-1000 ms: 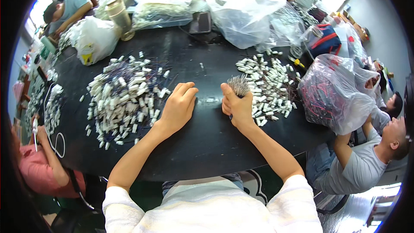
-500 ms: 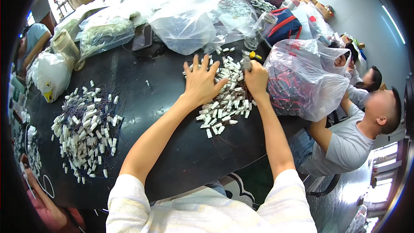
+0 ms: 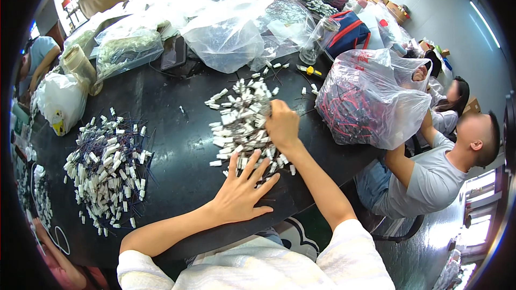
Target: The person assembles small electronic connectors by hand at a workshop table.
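Observation:
A pile of white plastic connectors with thin dark wires lies on the black table in front of me. At its near edge, my left hand has its fingers spread over the closest connectors, palm down. My right hand is curled closed against the pile's right side; what its fingers hold, if anything, is hidden, though a greyish blur shows by the fingertips. To the left lies a second, larger heap of similar wired connectors, away from both hands. Yellow-handled cutters lie beyond my right hand.
A clear bag of dark and red wires stands at the table's right, near a seated person. Several plastic bags, a clear jar and a phone-like dark device line the far side. A white bag sits far left.
The near pile has shifted left and spread, leaving a few connectors by the cutters. My left hand moved from the pile's far side to its near edge; my right moved left and nearer.

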A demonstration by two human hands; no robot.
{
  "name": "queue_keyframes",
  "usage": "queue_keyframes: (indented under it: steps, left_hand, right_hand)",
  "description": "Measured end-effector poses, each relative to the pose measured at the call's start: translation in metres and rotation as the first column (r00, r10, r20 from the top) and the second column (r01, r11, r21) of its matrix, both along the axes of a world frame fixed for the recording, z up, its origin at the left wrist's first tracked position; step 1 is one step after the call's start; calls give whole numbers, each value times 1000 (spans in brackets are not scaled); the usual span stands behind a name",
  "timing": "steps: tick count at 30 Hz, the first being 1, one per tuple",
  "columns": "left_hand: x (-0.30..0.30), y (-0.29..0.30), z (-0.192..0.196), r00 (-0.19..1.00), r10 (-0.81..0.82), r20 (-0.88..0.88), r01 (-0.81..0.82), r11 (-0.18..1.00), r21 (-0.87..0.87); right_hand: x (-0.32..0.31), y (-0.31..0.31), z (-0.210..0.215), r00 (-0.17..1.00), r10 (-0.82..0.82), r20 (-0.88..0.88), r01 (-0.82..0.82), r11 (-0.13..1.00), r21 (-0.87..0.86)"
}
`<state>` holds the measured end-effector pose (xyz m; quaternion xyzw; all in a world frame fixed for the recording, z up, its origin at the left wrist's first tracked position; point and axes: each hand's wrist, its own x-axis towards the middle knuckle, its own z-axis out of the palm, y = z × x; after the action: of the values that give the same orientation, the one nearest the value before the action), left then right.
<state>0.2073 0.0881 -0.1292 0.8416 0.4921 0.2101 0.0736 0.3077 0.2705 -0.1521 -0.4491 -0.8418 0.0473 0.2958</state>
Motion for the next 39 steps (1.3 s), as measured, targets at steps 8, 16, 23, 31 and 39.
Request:
queue_keyframes:
  steps: [8, 16, 23, 31, 39]
  left_hand:
    - [-18, -5, 5, 993, 75, -96, -71, 996, 45]
    - [-59, -10, -2, 979, 152, -136, -144, 987, 68]
    - [-12, -1, 14, 986, -139, -88, 150, 978, 144]
    - [44, 42, -26, 977, -208, -57, 213, 971, 110]
    - [-24, 16, -7, 989, 6, -147, 10, 994, 109]
  right_hand:
    - [-11, 120, 22, 994, 43, -98, -16, 964, 264]
    - [-21, 107, -15, 986, 134, 95, -149, 975, 168]
    - [-9, 66, 19, 979, 89, 182, -112, 986, 123]
    - [19, 98, 13, 824, -289, 487, 274, 956, 102]
    - [-4, 4, 13, 951, 256, 174, -267, 963, 45]
